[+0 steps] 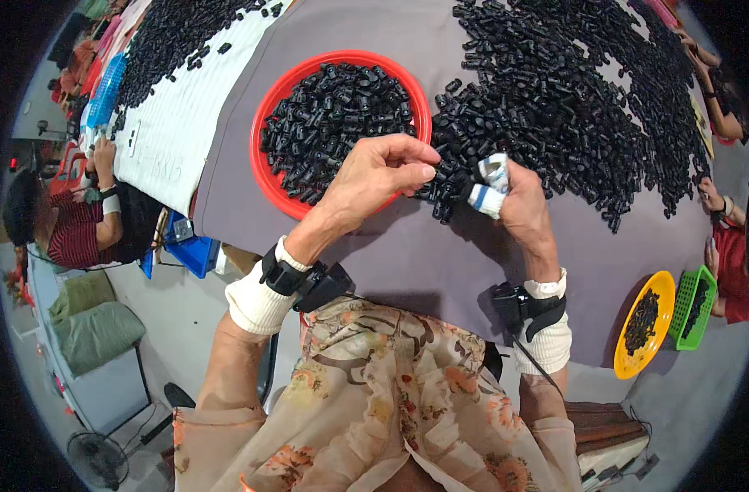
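My left hand (378, 176) is over the right rim of a red round basin (259, 156) heaped with small black plastic parts (333, 115). Its thumb and forefinger come close together, pointing right; anything between them is too small to make out. Just to the right, my right hand (522, 205) has white-and-blue cloth wraps (487, 199) on its fingers. Those fingers curl round a small black plastic part (475, 175), partly hidden against the dark heap. Both hands are above the near edge of a large loose pile of such parts (546, 115) on the grey-covered table (374, 250).
A yellow tray (661, 299) and a green basket (702, 316), both with black parts, are at the right. On the left, another table with a white cover (173, 135) bears a further pile. Other people sit at both sides. A fan (98, 459) stands lower left.
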The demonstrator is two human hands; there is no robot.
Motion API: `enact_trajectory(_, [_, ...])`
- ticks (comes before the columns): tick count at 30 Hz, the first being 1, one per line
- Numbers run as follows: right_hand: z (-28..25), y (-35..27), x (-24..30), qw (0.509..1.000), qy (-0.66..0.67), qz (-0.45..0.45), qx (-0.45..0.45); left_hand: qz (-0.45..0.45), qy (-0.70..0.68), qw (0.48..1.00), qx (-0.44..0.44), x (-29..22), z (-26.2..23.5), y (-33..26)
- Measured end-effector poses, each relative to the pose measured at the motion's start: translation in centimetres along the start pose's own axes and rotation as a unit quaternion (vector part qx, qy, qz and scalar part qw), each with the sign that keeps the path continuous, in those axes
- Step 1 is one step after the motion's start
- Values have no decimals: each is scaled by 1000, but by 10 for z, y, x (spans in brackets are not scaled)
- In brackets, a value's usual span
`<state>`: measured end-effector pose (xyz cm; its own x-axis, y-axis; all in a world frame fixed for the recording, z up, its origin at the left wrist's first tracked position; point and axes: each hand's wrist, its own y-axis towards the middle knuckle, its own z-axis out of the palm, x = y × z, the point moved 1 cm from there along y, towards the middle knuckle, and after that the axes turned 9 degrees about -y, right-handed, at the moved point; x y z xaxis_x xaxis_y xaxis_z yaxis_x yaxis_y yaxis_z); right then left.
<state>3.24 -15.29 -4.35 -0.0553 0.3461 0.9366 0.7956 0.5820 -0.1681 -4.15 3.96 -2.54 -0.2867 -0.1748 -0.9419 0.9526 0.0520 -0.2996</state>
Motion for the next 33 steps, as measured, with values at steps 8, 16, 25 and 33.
enact_trajectory(8, [4,18,41,995,83,-53,-2,78,-229,970,33,-9,11,6])
enact_trajectory(16, [11,42,80,994,23,-107,15,108,-391,914,11,-30,-2,8])
enact_trajectory(25, [20,66,130,982,-39,-172,72,138,-400,903,81,-54,-34,1])
enact_trajectory(33, [29,77,145,980,-42,-188,55,163,-532,819,141,-56,-47,0])
